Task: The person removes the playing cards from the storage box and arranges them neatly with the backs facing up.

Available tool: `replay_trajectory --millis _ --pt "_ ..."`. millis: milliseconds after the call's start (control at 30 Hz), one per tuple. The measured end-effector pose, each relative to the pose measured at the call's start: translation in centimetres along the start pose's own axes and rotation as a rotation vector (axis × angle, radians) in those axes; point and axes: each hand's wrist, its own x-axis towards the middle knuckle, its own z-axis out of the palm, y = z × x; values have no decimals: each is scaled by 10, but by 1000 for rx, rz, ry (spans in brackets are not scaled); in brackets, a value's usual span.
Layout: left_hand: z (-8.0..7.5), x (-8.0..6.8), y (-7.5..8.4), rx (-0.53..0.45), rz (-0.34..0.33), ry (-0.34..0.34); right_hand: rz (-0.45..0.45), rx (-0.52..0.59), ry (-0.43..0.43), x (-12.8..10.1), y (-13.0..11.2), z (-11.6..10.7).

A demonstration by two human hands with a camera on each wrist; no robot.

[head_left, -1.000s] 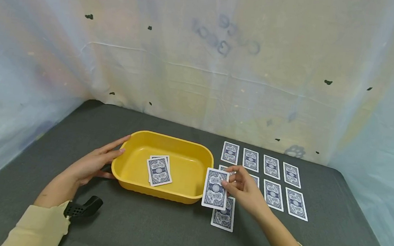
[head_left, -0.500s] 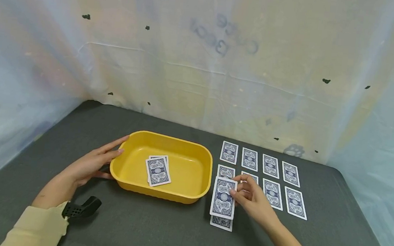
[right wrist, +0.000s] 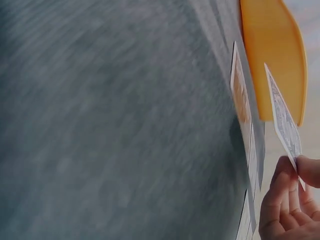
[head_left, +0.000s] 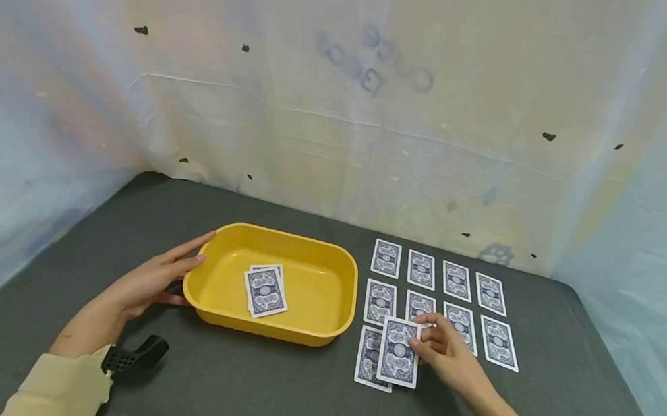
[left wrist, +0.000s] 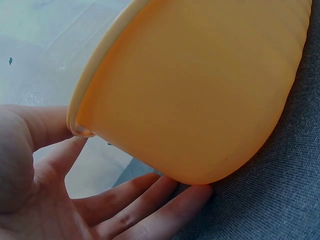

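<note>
In the head view my right hand pinches a playing card by its right edge, thumb on top. The card's blue patterned back faces up, and it partly covers another face-down card. From the right wrist, that card appears nearly edge-on, tilted and raised off the cloth. My left hand touches the left end of a yellow plastic tub, its fingers mostly straight. Up close, the left fingers spread along the tub's outer wall and lower edge. A small stack of face-down cards lies inside the tub.
Right of the tub, face-down cards lie in rows, among them a back-row card and a card at the right end. A dark grey cloth covers the table. Pale plastic sheeting hangs behind and at the sides.
My right hand has moved right and slightly nearer with the held card, away from the tub's edge and across the nearest card. My left hand has stayed at the tub.
</note>
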Motion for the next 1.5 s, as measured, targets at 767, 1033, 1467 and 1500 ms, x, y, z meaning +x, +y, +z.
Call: replay_trajectory --millis 767,1033,1467,1500 --pt "-2 1 3 -16 -2 -2 99 -68 60 -17 25 -21" --pt "-2 0 3 -1 6 -10 127 -92 72 -18 26 -22" --pt "0 0 2 3 -7 7 153 -303 145 -18 23 -18" --pt "0 0 1 3 -11 9 157 -334 153 -18 22 -17"
